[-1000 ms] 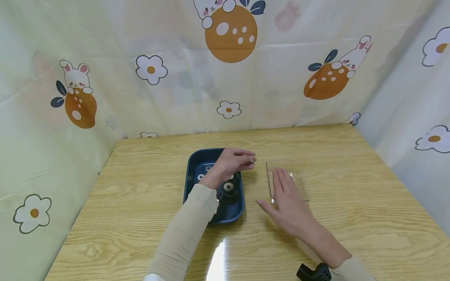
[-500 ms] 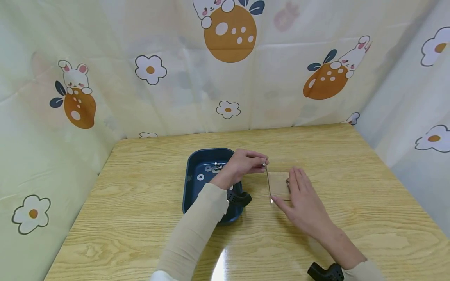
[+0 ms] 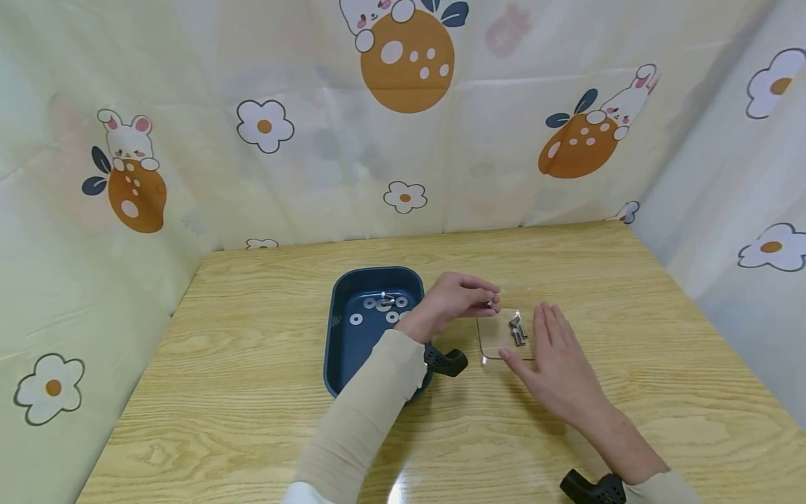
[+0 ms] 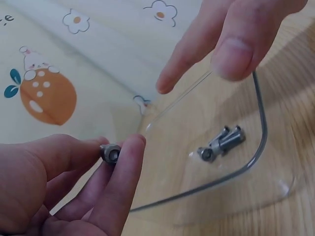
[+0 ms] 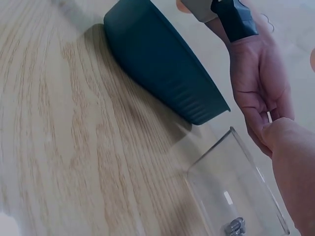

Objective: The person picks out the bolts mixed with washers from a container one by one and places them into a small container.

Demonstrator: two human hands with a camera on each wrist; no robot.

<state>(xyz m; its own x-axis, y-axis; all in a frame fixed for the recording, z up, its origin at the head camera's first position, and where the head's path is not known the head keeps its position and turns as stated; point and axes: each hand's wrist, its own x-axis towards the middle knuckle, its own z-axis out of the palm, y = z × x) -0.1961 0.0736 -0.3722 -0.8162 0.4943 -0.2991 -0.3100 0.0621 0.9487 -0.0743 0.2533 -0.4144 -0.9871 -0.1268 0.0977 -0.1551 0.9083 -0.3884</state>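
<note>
My left hand (image 3: 456,301) pinches a small metal socket-head bolt (image 4: 110,154) between thumb and fingers, over the left far side of a clear plastic box (image 3: 481,343). Several similar bolts (image 3: 518,330) lie together inside that box, also visible in the left wrist view. On the box's right side, my right hand (image 3: 563,364) is held with straight fingers, its thumb near the front rim and nothing in its grasp. In the right wrist view the left hand (image 5: 258,81) appears beyond the right thumb (image 5: 295,152).
Left of the box stands a dark blue tray (image 3: 331,343), partly covered by the left forearm. Inside it are several flat washers (image 3: 356,319) and a few bolts (image 3: 387,299). A patterned curtain (image 3: 315,182) hangs behind the wooden table (image 3: 220,364).
My left hand has moved right with the bolt, from over the tray to over the clear box. My right hand has shifted right, uncovering the bolts in the box.
</note>
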